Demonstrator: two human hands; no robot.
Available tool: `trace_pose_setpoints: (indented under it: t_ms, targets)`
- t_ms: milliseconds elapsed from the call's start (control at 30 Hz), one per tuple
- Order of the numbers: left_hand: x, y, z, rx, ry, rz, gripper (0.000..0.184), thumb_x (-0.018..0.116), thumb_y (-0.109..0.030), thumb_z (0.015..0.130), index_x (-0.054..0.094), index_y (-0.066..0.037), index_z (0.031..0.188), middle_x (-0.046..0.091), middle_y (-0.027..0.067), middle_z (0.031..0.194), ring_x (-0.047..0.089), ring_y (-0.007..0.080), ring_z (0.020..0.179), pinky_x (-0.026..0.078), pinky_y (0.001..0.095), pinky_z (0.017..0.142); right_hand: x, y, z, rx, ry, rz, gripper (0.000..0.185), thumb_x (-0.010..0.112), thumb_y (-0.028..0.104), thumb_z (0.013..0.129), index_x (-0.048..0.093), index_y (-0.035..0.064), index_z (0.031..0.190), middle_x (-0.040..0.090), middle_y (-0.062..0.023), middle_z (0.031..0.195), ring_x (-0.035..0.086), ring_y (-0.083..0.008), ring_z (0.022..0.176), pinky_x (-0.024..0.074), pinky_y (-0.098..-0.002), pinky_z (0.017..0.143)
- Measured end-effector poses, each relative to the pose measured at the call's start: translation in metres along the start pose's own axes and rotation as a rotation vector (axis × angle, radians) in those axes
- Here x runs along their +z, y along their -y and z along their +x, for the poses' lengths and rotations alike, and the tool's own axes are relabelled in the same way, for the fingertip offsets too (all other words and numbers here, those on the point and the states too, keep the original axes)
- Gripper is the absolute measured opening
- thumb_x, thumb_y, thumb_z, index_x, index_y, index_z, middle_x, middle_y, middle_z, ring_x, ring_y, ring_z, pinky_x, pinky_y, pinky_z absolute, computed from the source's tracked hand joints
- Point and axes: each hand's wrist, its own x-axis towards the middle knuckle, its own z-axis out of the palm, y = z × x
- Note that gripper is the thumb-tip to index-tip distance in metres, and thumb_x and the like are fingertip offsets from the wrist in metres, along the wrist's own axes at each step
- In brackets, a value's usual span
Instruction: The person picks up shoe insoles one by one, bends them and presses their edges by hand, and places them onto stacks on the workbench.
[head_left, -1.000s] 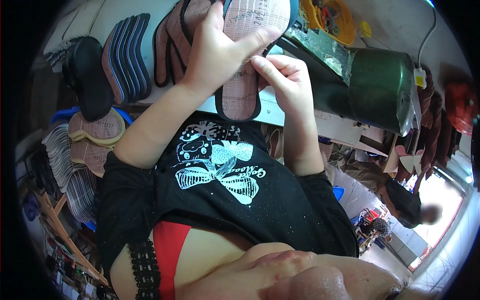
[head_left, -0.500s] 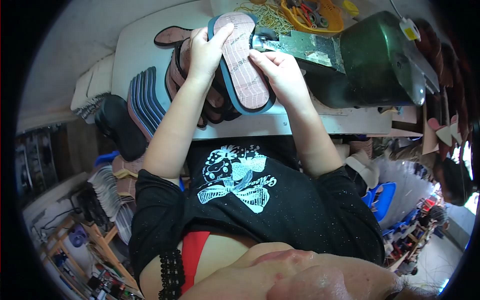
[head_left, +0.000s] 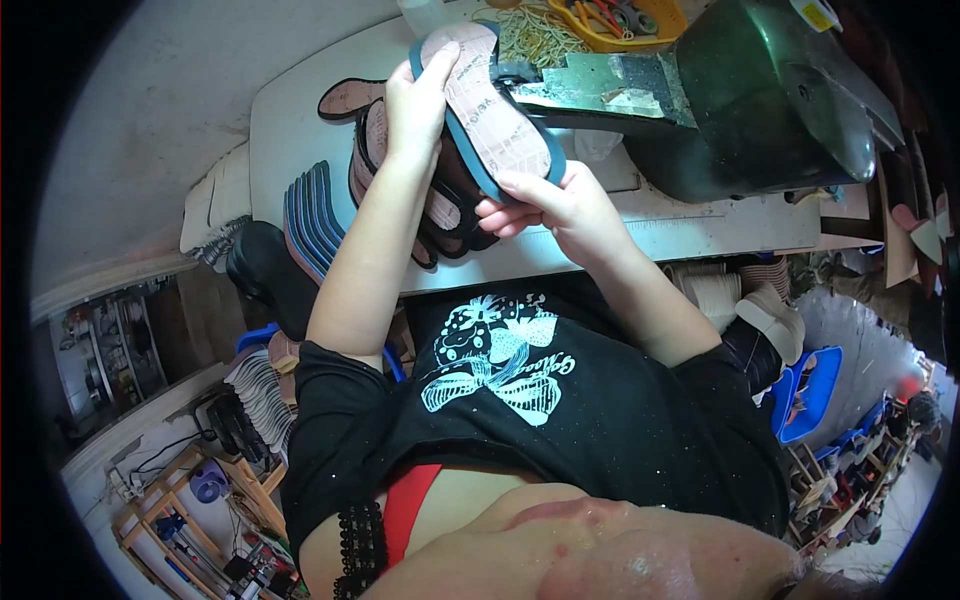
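Over the table I hold a shoe sole [head_left: 490, 105] with a pinkish printed face and a teal rim. My left hand [head_left: 418, 105] is closed on its upper left edge, thumb lying on the printed face and fingers behind. At the lower end my right hand [head_left: 565, 205] grips it, with the thumb on top and the other fingers partly underneath. The sole's right edge is close to the end of the green machine's arm [head_left: 590, 88]; I cannot tell whether they touch. Dark-rimmed pieces with pinkish faces [head_left: 445, 210] lie beneath my left forearm, partly hidden.
A row of soles [head_left: 312, 225] stands left on the table [head_left: 330, 130], near a black shoe-shaped piece [head_left: 265, 275]. The green machine body [head_left: 760, 100] fills the right. At the back are yellowish cords [head_left: 540, 38] and a yellow basket of tools [head_left: 640, 42]. A blue bin [head_left: 812, 395] sits lower right.
My right hand has moved from the sole's right edge, by the machine's arm, down to its lower end. The sole has tilted slightly. The whole view has shifted a little.
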Motion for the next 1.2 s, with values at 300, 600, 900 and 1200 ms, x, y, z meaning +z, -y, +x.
trace_pose_setpoints:
  t_ms: [300, 600, 900, 1200]
  targets:
    - [-0.034, -0.02, 0.051, -0.015, 0.124, 0.658, 0.057, 0.07, -0.049, 0.08, 0.065, 0.005, 0.099, 0.066, 0.0092, 0.086, 0.061, 0.0134, 0.073, 0.049, 0.0259, 0.067, 0.022, -0.011, 0.033, -0.152, -0.132, 0.165, 0.034, 0.055, 0.023, 0.093, 0.062, -0.0095, 0.1, 0.069, -0.0175, 0.088, 0.07, -0.0211, 0.075, 0.055, -0.0286, 0.068]
    - [-0.012, -0.1, 0.059, 0.375, 0.987, 1.322, 0.056, 0.073, -0.039, 0.077, 0.057, -0.015, 0.125, 0.027, 0.0153, 0.151, 0.009, 0.0379, 0.142, 0.014, 0.0531, 0.114, 0.032, -0.008, 0.063, -0.223, -0.148, 0.181, 0.033, 0.053, 0.023, 0.094, 0.058, -0.006, 0.108, 0.068, -0.0187, 0.09, 0.07, -0.0234, 0.077, 0.0563, -0.0294, 0.066]
    - [-0.003, -0.111, 0.058, -0.249, 1.079, 1.003, 0.028, 0.074, -0.028, 0.081, 0.06, -0.004, 0.086, 0.058, 0.0002, 0.077, 0.05, 0.0096, 0.072, 0.042, 0.025, 0.066, 0.028, 0.004, 0.061, -0.183, -0.161, 0.094, 0.039, 0.053, 0.026, 0.095, 0.056, -0.0079, 0.114, 0.067, -0.0214, 0.094, 0.07, -0.0252, 0.082, 0.0581, -0.0299, 0.07]
    - [0.003, -0.129, 0.039, -0.302, 0.988, 1.234, 0.031, 0.07, -0.034, 0.083, 0.061, -0.005, 0.078, 0.057, 0.0009, 0.071, 0.049, 0.0101, 0.069, 0.041, 0.0268, 0.061, 0.024, 0.008, 0.057, -0.197, -0.144, 0.018, 0.043, 0.052, 0.03, 0.096, 0.054, -0.005, 0.121, 0.066, -0.0165, 0.105, 0.07, -0.0229, 0.086, 0.0575, -0.0289, 0.073]
